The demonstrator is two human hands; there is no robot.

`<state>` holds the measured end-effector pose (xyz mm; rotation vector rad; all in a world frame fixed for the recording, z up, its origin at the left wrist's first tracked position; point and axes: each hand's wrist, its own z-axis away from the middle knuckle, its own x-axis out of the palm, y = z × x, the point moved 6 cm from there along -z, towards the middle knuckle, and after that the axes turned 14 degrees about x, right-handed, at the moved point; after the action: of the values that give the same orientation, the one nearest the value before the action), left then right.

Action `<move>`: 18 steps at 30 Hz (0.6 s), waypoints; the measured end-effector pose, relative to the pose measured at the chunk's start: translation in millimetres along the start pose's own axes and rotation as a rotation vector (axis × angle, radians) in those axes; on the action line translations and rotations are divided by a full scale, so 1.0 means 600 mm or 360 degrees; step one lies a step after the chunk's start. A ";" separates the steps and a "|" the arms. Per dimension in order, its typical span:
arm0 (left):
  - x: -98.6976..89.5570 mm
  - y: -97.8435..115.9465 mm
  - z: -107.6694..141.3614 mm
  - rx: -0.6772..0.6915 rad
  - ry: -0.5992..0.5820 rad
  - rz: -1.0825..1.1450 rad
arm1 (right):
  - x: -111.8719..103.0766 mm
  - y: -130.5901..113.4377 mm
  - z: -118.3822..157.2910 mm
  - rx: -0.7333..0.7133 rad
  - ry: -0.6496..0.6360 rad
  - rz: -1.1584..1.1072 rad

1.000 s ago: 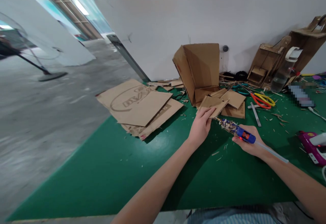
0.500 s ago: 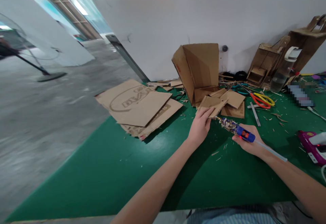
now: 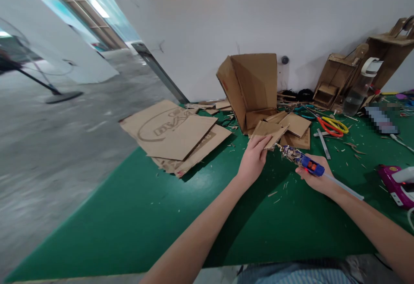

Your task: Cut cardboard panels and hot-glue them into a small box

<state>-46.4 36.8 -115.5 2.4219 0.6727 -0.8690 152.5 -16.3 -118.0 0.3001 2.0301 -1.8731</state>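
My left hand (image 3: 254,159) is closed on a small cardboard piece (image 3: 271,131), its fingers lying over the near left part. My right hand (image 3: 316,175) grips a blue glue gun (image 3: 302,160), which has a clear glue stick (image 3: 346,187) coming out of its back. Bits of scrap cling to the gun's front, and its nozzle is beside the piece's right edge; whether they touch I cannot tell. Behind the piece stands a folded cardboard box form (image 3: 255,83). More small cardboard pieces (image 3: 297,125) lie to the right.
Large cardboard sheets (image 3: 176,135) lie on the green table (image 3: 136,223) at left. Orange and yellow scissors (image 3: 331,126), a metal strip (image 3: 324,144), a bottle (image 3: 360,88), a phone (image 3: 381,121) and a magenta device (image 3: 396,185) are at right. A white partition (image 3: 200,38) stands behind.
The glue gun's nozzle has shifted slightly up and to the right beside the cardboard piece. My left hand stays on the piece. Behind the partition, a person's head shows more.
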 end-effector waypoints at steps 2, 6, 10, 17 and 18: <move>0.001 -0.001 0.000 -0.0002 0.0003 0.0000 | -0.001 0.005 -0.002 0.0016 0.0008 -0.0014; 0.000 -0.001 0.000 -0.0005 -0.0005 -0.0015 | -0.001 0.015 -0.004 0.0084 0.0039 -0.0081; -0.006 0.012 -0.003 0.0024 -0.0042 -0.0020 | 0.004 0.020 -0.003 0.0232 0.0001 -0.0337; -0.023 0.046 -0.018 0.0009 -0.0057 0.0229 | -0.005 -0.005 0.002 0.0102 0.0043 -0.0519; -0.024 0.048 -0.019 0.0009 -0.0058 0.0237 | -0.006 -0.006 0.002 0.0111 0.0051 -0.0520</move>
<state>-34.2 17.1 -90.2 2.4195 0.4702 -0.8524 154.6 -17.5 -113.3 0.0143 2.1427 -2.1447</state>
